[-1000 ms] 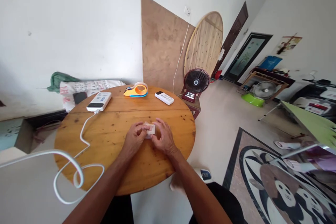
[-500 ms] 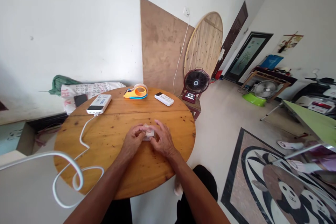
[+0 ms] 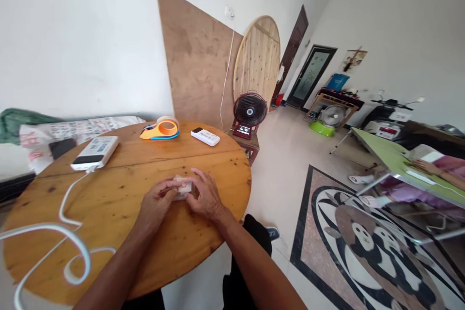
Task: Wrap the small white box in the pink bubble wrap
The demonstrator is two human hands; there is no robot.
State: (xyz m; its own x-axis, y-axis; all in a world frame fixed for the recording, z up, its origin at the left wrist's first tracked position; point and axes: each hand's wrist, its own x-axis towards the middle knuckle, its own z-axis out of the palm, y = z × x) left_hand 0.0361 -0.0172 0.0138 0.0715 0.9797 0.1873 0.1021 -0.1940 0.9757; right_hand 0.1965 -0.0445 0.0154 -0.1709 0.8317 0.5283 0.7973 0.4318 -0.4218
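Observation:
My left hand [image 3: 155, 202] and my right hand [image 3: 204, 196] meet near the middle of a round wooden table [image 3: 119, 247]. Between their fingertips sits a small pale, whitish object [image 3: 183, 187], pinched from both sides and partly hidden by the fingers. Both hands rest low on the tabletop, fingers curled round the object.
A white power bank [image 3: 95, 152] with a white cable [image 3: 61, 232] lies at the left. An orange tape dispenser [image 3: 161, 129] and a white remote [image 3: 205, 136] lie at the far edge. A small fan [image 3: 249, 112] stands behind. Another person's arm [image 3: 432, 169] rests on a green table [image 3: 385, 152] to the right.
The view has swung to the right, so the table and its things sit further left in the picture. My hands stay together on the small object, with little change in grip.

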